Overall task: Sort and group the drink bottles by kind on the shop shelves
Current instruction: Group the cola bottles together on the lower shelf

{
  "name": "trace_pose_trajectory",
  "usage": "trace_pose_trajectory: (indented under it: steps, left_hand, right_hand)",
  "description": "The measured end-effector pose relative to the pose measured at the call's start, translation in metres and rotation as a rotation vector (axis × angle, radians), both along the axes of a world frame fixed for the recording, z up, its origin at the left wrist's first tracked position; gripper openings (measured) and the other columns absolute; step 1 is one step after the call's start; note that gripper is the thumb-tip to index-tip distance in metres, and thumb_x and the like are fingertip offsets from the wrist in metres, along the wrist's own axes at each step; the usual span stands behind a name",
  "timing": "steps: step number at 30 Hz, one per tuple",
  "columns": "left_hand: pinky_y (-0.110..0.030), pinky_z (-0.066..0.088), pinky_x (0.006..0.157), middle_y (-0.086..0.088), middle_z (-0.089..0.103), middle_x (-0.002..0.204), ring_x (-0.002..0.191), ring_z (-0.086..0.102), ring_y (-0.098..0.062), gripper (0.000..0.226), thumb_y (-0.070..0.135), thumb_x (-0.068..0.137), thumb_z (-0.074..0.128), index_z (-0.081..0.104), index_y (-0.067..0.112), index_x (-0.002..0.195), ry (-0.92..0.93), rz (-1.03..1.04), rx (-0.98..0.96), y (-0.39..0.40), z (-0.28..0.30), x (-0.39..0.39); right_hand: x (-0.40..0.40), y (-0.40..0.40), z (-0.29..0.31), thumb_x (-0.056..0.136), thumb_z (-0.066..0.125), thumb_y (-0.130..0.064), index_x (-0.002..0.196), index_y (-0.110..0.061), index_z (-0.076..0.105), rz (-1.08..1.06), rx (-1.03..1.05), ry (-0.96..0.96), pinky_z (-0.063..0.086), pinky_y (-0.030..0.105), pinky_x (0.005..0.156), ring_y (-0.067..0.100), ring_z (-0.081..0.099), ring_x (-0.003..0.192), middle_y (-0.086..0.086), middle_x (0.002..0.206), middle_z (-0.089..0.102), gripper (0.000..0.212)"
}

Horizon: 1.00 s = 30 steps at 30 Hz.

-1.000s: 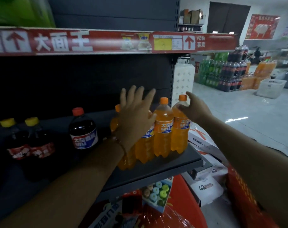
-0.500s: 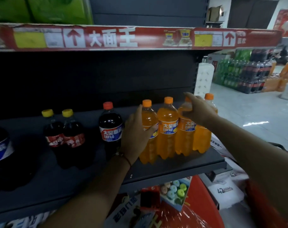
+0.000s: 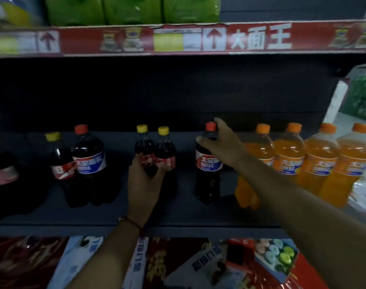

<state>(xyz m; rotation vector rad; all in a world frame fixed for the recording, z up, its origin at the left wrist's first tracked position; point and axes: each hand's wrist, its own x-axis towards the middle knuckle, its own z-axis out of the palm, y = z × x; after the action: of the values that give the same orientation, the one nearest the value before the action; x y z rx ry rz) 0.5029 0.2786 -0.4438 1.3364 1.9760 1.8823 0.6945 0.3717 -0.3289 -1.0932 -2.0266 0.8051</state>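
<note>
Left hand gripping small yellow-capped dark cola bottle mid-shelf, right hand fingers round neck of red-capped blue-label cola bottle, dark grey metal shelf, 4 orange soda bottles on the right, red price strip above, dim shop.

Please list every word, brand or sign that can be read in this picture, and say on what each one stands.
"大面王", white letters on the red shelf strip.
An up arrow sign on the same strip, left of those letters.
"DAYAO", roughly, on the blue and red label of the red-capped cola bottle; the characters above it are blurred.
Orange bottles: similar label, too blurred to read.
Yellow-capped bottles: red labels, unreadable.
Packages below the shelf: print too blurred.
</note>
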Motion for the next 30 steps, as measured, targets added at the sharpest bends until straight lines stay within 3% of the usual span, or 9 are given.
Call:
trace_pose_trajectory:
  steps: [2, 5, 10, 13, 17, 21, 24, 27, 30]
  left_hand:
    - [-0.038, 0.051, 0.096, 0.013, 0.064, 0.116, 0.112, 0.062, -0.012, 0.044, 0.037, 0.085, 0.075, 0.055, 0.025, 0.123, -0.096, -0.069, -0.072, 0.005, -0.012, -0.002]
    - [-0.036, 0.050, 0.093, 0.006, 0.065, 0.120, 0.114, 0.061, -0.016, 0.049, 0.036, 0.087, 0.074, 0.054, 0.018, 0.128, -0.134, -0.110, -0.184, 0.015, -0.031, 0.000]
    - [-0.024, 0.043, 0.078, 0.009, 0.065, 0.111, 0.109, 0.062, -0.015, 0.041, 0.040, 0.093, 0.065, 0.055, 0.019, 0.127, -0.078, -0.122, -0.270, 0.009, -0.033, -0.006]
    - [-0.014, 0.041, 0.080, 0.004, 0.062, 0.116, 0.110, 0.058, -0.012, 0.036, 0.038, 0.095, 0.063, 0.058, 0.019, 0.125, 0.043, 0.034, -0.147, -0.019, -0.015, -0.030]
    - [-0.036, 0.040, 0.105, -0.016, 0.050, 0.134, 0.125, 0.045, -0.028, 0.055, 0.030, 0.090, 0.069, 0.050, 0.007, 0.136, 0.424, 0.431, 0.069, -0.053, 0.029, -0.085]
    - [-0.053, 0.032, 0.109, -0.022, 0.031, 0.155, 0.142, 0.030, -0.041, 0.095, 0.052, 0.083, 0.070, 0.023, 0.011, 0.155, 0.634, 0.653, -0.178, -0.044, 0.060, -0.126]
    - [-0.052, 0.026, 0.111, -0.025, 0.041, 0.148, 0.143, 0.027, -0.041, 0.110, 0.061, 0.079, 0.071, 0.016, 0.006, 0.157, 0.632, 0.619, -0.347, -0.032, 0.056, -0.140]
    - [-0.047, 0.027, 0.111, -0.028, 0.044, 0.143, 0.139, 0.034, -0.040, 0.098, 0.057, 0.073, 0.078, 0.036, 0.004, 0.143, 0.684, 0.552, -0.346, -0.028, 0.051, -0.145]
    - [-0.042, 0.045, 0.083, -0.018, 0.055, 0.121, 0.112, 0.056, -0.038, 0.080, 0.048, 0.069, 0.083, 0.043, 0.009, 0.127, 0.634, 0.424, -0.244, -0.033, 0.050, -0.132]
  right_hand:
    - [-0.013, 0.007, -0.010, 0.088, 0.068, -0.033, 0.144, -0.014, 0.036, -0.094, 0.006, 0.040, 0.039, 0.027, 0.085, 0.026, 0.052, 0.122, 0.007, 0.130, 0.053, 0.067]
    - [-0.015, 0.011, -0.013, 0.086, 0.069, -0.032, 0.117, -0.016, 0.050, -0.182, 0.040, 0.039, 0.043, 0.031, 0.077, 0.024, 0.060, 0.104, 0.002, 0.106, 0.059, 0.040]
    - [-0.008, 0.013, -0.007, 0.085, 0.069, -0.036, 0.112, -0.013, 0.051, -0.235, 0.040, -0.091, 0.053, 0.044, 0.086, 0.028, 0.061, 0.099, 0.009, 0.107, 0.062, 0.040]
    - [-0.008, 0.015, -0.008, 0.084, 0.070, -0.036, 0.114, -0.010, 0.052, -0.280, 0.075, -0.114, 0.051, 0.046, 0.089, 0.034, 0.061, 0.103, 0.014, 0.111, 0.064, 0.044]
    - [-0.015, 0.011, -0.013, 0.086, 0.069, -0.032, 0.124, -0.011, 0.050, -0.277, 0.110, -0.085, 0.047, 0.040, 0.087, 0.037, 0.059, 0.108, 0.017, 0.117, 0.062, 0.047]
    - [-0.016, 0.004, -0.014, 0.089, 0.067, -0.028, 0.131, -0.011, 0.047, -0.276, 0.119, -0.049, 0.040, 0.035, 0.080, 0.037, 0.057, 0.110, 0.018, 0.121, 0.059, 0.050]
    - [-0.010, 0.004, -0.014, 0.089, 0.067, -0.030, 0.132, -0.013, 0.046, -0.281, 0.100, -0.048, 0.041, 0.035, 0.079, 0.037, 0.058, 0.108, 0.018, 0.122, 0.059, 0.051]
    - [0.000, 0.003, -0.013, 0.089, 0.066, -0.033, 0.125, -0.014, 0.048, -0.277, 0.098, -0.058, 0.041, 0.034, 0.075, 0.030, 0.057, 0.096, 0.015, 0.116, 0.060, 0.045]
    - [0.007, 0.000, -0.011, 0.093, 0.059, -0.040, 0.120, -0.011, 0.053, -0.299, 0.155, -0.081, 0.047, 0.039, 0.080, 0.034, 0.059, 0.101, 0.014, 0.111, 0.062, 0.040]
